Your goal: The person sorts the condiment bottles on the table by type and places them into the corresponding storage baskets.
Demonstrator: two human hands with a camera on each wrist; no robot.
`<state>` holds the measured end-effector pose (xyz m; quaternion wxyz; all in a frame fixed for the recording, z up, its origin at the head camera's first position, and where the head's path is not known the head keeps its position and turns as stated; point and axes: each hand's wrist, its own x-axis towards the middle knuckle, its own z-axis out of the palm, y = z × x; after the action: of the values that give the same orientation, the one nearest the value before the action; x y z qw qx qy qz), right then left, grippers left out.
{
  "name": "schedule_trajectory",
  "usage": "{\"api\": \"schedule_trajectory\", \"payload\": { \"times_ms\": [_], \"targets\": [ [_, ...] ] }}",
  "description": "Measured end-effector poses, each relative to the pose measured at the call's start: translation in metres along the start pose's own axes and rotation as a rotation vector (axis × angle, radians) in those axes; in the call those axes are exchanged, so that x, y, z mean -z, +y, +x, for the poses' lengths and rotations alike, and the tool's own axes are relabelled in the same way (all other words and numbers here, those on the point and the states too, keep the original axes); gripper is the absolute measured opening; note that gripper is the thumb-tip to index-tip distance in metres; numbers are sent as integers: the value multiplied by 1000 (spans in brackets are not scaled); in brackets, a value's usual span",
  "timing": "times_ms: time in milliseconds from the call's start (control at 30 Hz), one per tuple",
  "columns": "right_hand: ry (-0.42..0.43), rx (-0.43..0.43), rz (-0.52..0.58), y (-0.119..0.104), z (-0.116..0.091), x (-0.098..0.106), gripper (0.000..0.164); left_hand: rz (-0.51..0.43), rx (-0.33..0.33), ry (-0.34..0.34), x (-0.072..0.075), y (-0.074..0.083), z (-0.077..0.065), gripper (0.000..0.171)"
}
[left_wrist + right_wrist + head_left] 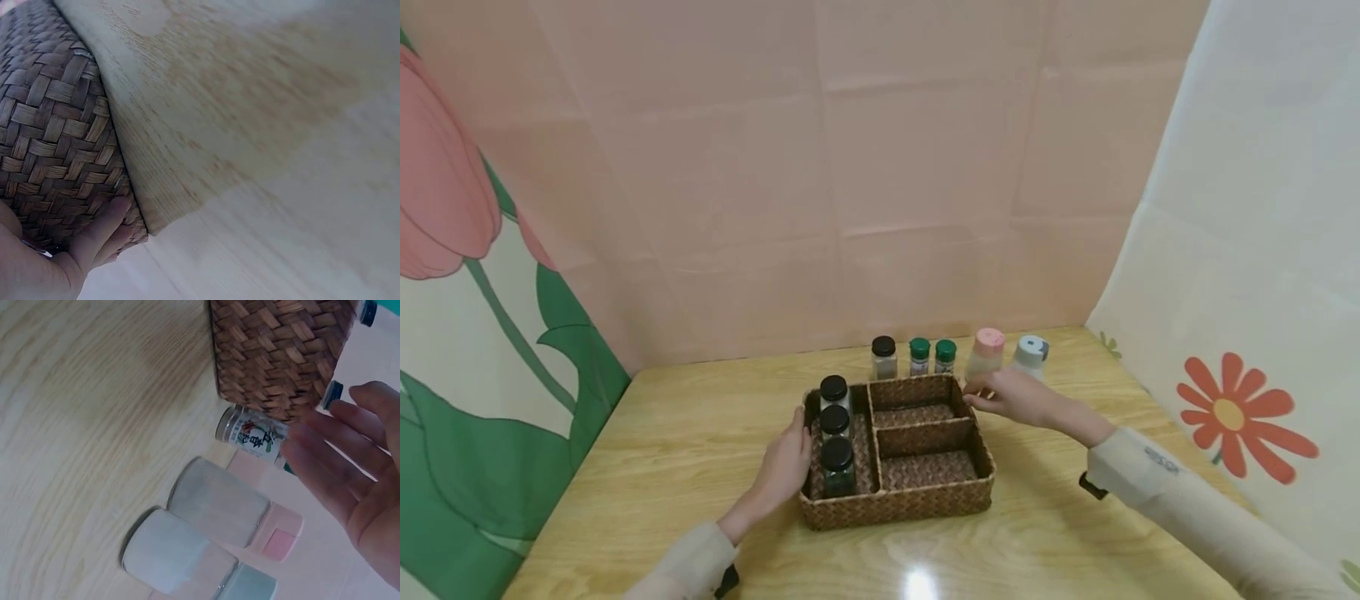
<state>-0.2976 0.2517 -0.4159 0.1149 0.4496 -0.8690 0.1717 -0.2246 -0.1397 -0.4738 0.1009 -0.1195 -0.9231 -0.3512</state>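
A brown woven basket (917,502) with three compartments stands on the table. In its long left compartment, three black-lidded jars (838,467) form a row; both right compartments hold nothing. Against the basket's left wall rests my left hand (786,454), its fingers (100,234) laid along the weave in the left wrist view. My right hand (1015,398) is at the back right corner, fingers loosely bent and holding nothing. Close to those fingers in the right wrist view is a small labelled spice bottle (253,432). Whether the right fingertips touch the basket's rim is unclear.
Behind the basket stand a black-lidded jar (884,360), two green-capped bottles (919,358), a pink-capped container (987,354) and a pale blue-capped one (1032,354). A pink cloth (925,167) hangs behind the wooden table (700,433); printed cloths hang at both sides.
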Motion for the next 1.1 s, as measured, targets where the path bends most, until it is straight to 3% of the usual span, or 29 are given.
{"api": "schedule_trajectory", "payload": {
  "times_ms": [300,600,733,900,1100],
  "targets": [
    [140,-20,-91,8,9,2,7,-8,1,-1,1,-1,1,50],
    [223,6,-129,20,25,-2,22,-2,-5,9,-1,-2,0,50],
    [201,-35,-115,28,31,-9,30,10,-13,13,-2,-1,1,49],
    [118,-146,-73,30,41,-15,39,-3,-10,11,-2,-1,2,50],
    [22,-151,-90,30,65,-19,50,6,4,11,-3,-1,3,50]
  ]
}}
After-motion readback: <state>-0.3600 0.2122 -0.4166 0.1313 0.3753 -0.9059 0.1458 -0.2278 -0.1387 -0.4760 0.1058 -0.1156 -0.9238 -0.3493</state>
